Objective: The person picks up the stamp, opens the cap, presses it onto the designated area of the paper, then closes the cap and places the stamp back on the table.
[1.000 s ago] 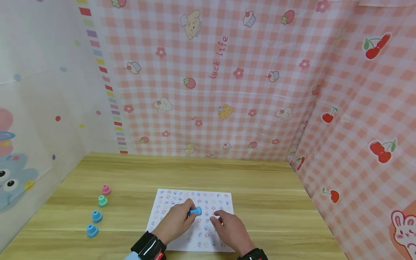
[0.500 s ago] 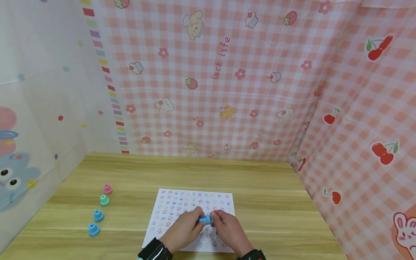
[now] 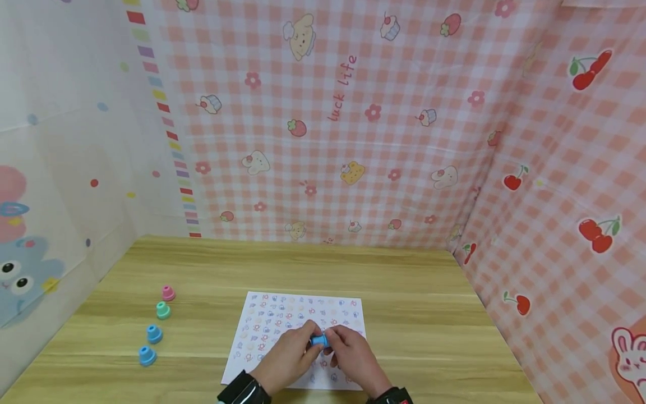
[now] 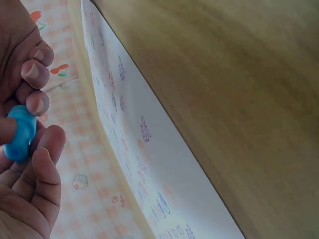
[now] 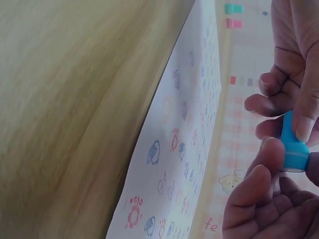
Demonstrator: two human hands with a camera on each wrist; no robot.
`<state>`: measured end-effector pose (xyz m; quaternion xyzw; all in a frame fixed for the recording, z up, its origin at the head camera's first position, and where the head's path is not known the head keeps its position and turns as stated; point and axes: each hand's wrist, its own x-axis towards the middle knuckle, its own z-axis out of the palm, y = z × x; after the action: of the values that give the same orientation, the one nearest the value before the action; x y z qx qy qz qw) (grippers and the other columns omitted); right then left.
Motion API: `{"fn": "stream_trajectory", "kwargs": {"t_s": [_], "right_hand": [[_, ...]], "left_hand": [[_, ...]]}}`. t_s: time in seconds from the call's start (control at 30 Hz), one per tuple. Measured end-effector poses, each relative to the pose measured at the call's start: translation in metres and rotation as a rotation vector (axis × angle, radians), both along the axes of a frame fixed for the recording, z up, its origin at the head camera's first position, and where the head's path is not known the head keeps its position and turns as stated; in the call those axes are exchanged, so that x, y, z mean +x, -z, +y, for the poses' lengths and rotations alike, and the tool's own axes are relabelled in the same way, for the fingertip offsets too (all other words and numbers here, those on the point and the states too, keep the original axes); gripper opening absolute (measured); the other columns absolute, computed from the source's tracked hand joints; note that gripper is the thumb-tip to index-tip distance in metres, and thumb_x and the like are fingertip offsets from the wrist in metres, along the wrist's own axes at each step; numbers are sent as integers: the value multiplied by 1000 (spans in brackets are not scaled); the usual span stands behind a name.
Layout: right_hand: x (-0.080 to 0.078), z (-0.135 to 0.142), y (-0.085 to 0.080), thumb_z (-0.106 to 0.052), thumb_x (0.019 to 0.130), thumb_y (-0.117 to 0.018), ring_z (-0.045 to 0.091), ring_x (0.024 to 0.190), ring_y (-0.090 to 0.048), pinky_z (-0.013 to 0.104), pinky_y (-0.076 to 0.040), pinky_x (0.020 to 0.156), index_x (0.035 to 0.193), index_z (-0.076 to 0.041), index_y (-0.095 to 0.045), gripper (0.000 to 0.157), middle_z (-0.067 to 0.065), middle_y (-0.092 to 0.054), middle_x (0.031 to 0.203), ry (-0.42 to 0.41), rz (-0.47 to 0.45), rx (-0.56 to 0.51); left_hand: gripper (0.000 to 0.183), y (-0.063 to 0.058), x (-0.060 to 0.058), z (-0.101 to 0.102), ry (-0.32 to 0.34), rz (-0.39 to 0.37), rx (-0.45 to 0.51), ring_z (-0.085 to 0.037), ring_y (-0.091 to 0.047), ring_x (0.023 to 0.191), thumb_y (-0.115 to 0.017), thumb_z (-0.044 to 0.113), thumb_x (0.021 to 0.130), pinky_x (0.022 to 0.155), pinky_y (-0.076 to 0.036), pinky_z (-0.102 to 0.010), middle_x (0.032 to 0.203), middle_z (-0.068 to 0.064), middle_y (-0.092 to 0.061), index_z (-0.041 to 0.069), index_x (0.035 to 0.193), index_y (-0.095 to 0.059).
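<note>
Above a white sheet of paper [image 3: 239, 350] covered in small printed pictures, both hands meet at a small blue stamp [image 3: 318, 340]. My left hand [image 3: 287, 356] pinches the stamp's narrower handle between thumb and fingers. At the wide end, my right hand [image 3: 357, 356] grips with thumb and curled fingers. The stamp [image 5: 294, 147] lies tilted on its side in the right wrist view, its base toward the right hand. Fingers partly cover the blue stamp [image 4: 22, 132] in the left wrist view. Whether a cap sits on its base cannot be told.
On the left of the wooden table [image 3: 414, 325] stand a pink stamp [image 3: 168, 293], a green stamp [image 3: 162, 310], a blue stamp [image 3: 153, 334] and another blue stamp [image 3: 147, 356] in a row. Patterned cloth [image 3: 323, 146] hangs behind and at both sides.
The left hand has carried the blue stamp rightward and slightly nearer, to the right hand. The right hand's fingers have closed onto the stamp's wide end.
</note>
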<state>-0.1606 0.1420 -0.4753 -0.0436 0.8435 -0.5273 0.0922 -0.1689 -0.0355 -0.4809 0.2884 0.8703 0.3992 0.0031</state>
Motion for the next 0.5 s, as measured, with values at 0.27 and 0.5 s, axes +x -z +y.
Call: {"fn": "stream_trajectory", "kwargs": {"t_s": [0.27,0.5], "right_hand": [[2,-1,1,-39,105,-47,15,62,-49,26,-39,54,97,-4,-58,37,1,-52,75,-18,-42,-160],[0,2,-3,-31,109,-36,14,67,-47,24,-38,58,96,-4,-55,35,1,-50,80,-49,-127,-259]], "left_hand": [[12,4,-3,-2,10,59,66,1,-48,64,-66,17,96,59,-44,-20,75,14,-56,14,96,-55],[8,-3,-6,-6,41,-34,165,-1,-51,65,-64,19,98,57,-43,-21,79,7,-63,15,98,-56]]}}
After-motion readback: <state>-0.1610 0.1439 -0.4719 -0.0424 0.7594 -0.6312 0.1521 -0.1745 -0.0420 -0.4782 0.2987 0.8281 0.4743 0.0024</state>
